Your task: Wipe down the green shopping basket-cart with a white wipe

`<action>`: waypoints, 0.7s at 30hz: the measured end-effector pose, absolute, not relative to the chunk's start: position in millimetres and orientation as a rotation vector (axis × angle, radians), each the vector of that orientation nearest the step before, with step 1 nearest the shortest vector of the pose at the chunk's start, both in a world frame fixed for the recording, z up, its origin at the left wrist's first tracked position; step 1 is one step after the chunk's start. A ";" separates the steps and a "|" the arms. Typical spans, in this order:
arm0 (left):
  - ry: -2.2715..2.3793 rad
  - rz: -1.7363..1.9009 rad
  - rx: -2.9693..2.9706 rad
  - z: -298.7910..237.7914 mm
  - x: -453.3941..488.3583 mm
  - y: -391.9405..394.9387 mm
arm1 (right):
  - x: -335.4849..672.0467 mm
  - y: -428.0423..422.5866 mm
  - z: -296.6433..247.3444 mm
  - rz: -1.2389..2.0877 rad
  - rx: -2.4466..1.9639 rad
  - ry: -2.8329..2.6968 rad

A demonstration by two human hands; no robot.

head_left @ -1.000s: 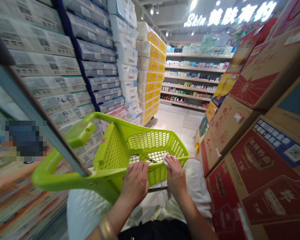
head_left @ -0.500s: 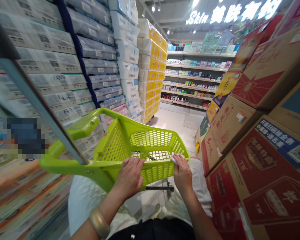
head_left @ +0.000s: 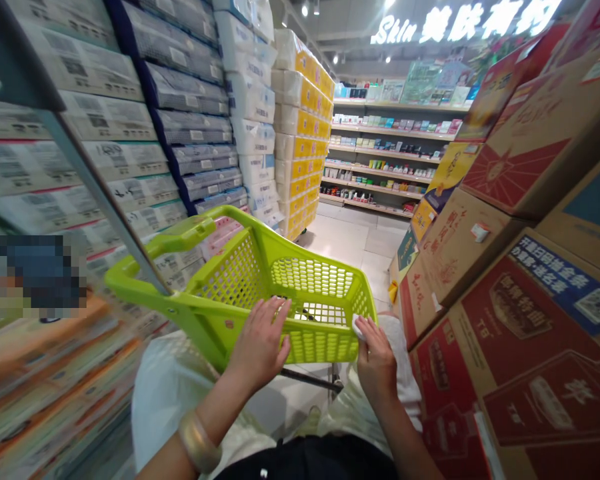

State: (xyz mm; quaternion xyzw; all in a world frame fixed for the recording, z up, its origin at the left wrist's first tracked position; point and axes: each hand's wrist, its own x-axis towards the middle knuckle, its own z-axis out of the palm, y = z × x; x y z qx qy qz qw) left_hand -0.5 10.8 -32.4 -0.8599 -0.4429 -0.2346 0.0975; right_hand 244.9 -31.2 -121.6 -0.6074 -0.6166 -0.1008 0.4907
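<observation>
Because the green basket (head_left: 310,343) in front of us looks stiff and light, we favour its rim (head_left: 325,327), where our left hand (head_left: 257,347) spreads loosely, empty, and our right hand (head_left: 379,360) pinches a white wad (head_left: 358,327).

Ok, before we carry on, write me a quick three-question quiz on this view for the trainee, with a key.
1. True or false: the stacked cartons stand on the person's left side.
2. Which hand holds the small white item at the rim of the cart?
A. Left
B. Right
C. Neither
3. Fill the gap: the cart's basket is bright ____ with perforated walls.

Key:
1. False; the stacked cartons are on the right.
2. B; the right hand has it, near the far end of the rim.
3. Green.
</observation>
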 end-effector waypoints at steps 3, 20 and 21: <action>-1.221 -0.634 -2.689 -40.9 18.2 8.9 | 222.5 -30.4 -117.4 -0.215 -1.369 -1.621; -1.361 -0.463 -2.732 -58.4 32.2 1.0 | 212.3 -54.1 -114.7 -0.231 -1.295 -1.708; -1.361 -0.465 -2.737 -58.6 32.0 0.5 | 203.8 -49.6 -110.4 -0.220 -1.259 -1.749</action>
